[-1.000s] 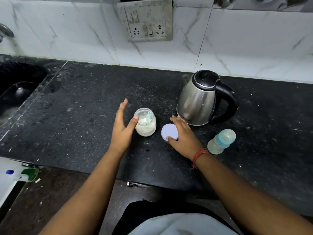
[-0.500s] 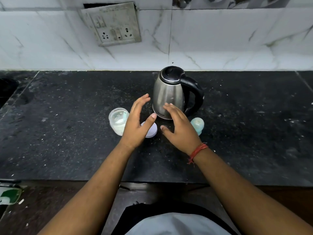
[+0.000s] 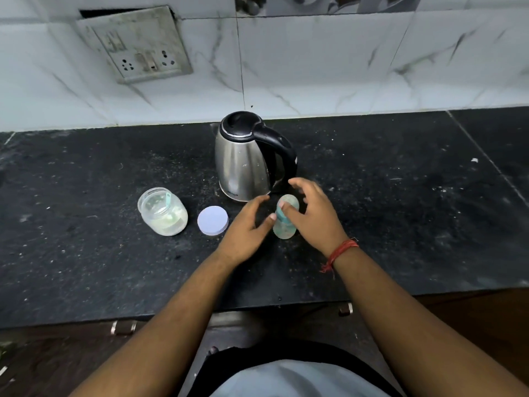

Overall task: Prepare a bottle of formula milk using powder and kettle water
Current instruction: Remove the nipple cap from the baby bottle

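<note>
Closing in on the baby bottle (image 3: 284,222) from both sides, the two hands look set to pick it up and get its cap off. The bottle stands upright on the black counter (image 3: 86,267), just in front of the steel kettle (image 3: 246,159), teal cap still on, so nothing has gone into it yet. The right hand (image 3: 315,216) curls around it from the right w/ a fingertip on the cap; fingers are spread and loose, not clamped (blur makes the exact contact hard to read). The left hand (image 3: 246,227) comes in from the left, fingers released and holding nothing, thumb just beside the bottle's side, prob. to steady the body while the right twists the top.

The powder jar (image 3: 163,212) sits well to the left, open, w/ a teal scoop inside; its white lid (image 3: 213,220) lies flat between jar and left hand, out of the way so scooping is quick. Kettle handle faces right, handy for a right-hand pour
</note>
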Demonstrator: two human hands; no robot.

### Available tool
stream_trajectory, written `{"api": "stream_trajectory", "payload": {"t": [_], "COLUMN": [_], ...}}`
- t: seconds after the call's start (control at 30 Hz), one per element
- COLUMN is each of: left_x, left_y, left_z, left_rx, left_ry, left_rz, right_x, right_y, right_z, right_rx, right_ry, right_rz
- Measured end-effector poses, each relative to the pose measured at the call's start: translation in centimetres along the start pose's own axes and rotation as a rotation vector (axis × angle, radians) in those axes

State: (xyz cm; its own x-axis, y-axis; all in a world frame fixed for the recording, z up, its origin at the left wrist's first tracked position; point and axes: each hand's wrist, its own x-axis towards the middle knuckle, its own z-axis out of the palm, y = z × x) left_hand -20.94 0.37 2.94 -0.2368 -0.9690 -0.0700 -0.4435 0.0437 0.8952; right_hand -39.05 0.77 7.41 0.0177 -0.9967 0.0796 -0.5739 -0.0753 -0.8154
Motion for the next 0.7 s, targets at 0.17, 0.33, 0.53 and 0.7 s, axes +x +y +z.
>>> {"api": "stream_trajectory", "payload": {"t": [0.17, 0.33, 0.53, 0.7], "left_x": [0.8, 1.1, 0.9, 0.1], "left_y": [-0.5, -0.8, -0.6, 0.0], "left_z": [1.6, 2.1, 1.7, 0.5], "left_rx": [0.136, 0.148, 0.100, -0.036], "left_ry": [-0.045, -0.050, -0.053, -0.067], "left_rz": [0.005, 0.022, 0.015, -0.004], "right_x": [0.1, 0.2, 0.6, 1.5], "right_y": [1.5, 2.1, 1.7, 0.0], "right_z": [0.7, 1.3, 1.0, 0.8], "right_rx": [-0.042, -0.052, 0.015, 0.151], "right_ry": [-0.130, -0.143, -0.091, -0.042], "right_rz": [0.063, 0.065, 0.065, 0.110]}}
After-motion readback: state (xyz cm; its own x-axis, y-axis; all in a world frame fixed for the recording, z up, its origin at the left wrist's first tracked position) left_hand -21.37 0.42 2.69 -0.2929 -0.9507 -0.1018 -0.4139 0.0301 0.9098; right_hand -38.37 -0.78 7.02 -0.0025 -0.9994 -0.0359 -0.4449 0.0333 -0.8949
